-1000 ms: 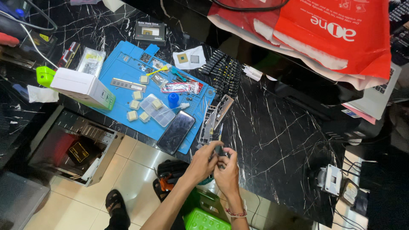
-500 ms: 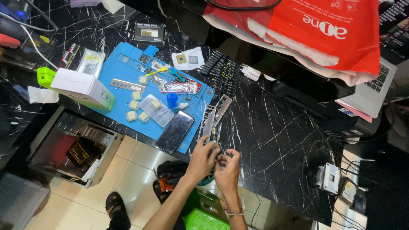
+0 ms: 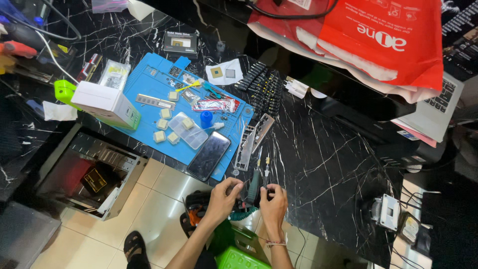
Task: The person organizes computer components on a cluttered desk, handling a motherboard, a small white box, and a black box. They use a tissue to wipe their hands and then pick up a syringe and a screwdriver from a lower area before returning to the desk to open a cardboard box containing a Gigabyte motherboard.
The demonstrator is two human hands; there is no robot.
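My left hand (image 3: 223,197) and my right hand (image 3: 274,200) are close together at the front edge of the black marble table (image 3: 323,164). The fingers of my left hand pinch a small dark part (image 3: 242,203); what it is cannot be made out. My right hand's fingertips are closed on the handle end of a thin screwdriver (image 3: 266,172) that points away from me. A green-handled screwdriver (image 3: 255,180) lies between the hands. Just beyond them are a metal port plate (image 3: 247,147) and a dark smartphone (image 3: 209,155).
A blue work mat (image 3: 149,84) holds a clear plastic box (image 3: 188,130), several small pale squares and a white carton (image 3: 107,103). A red bag (image 3: 378,40) and a laptop (image 3: 433,109) are at the far right. An open computer case (image 3: 84,174) sits on the floor, a green stool (image 3: 239,256) below me.
My hands have drawn slightly apart and come a little nearer to me. The view has shifted a bit. The things on the table have stayed where they were.
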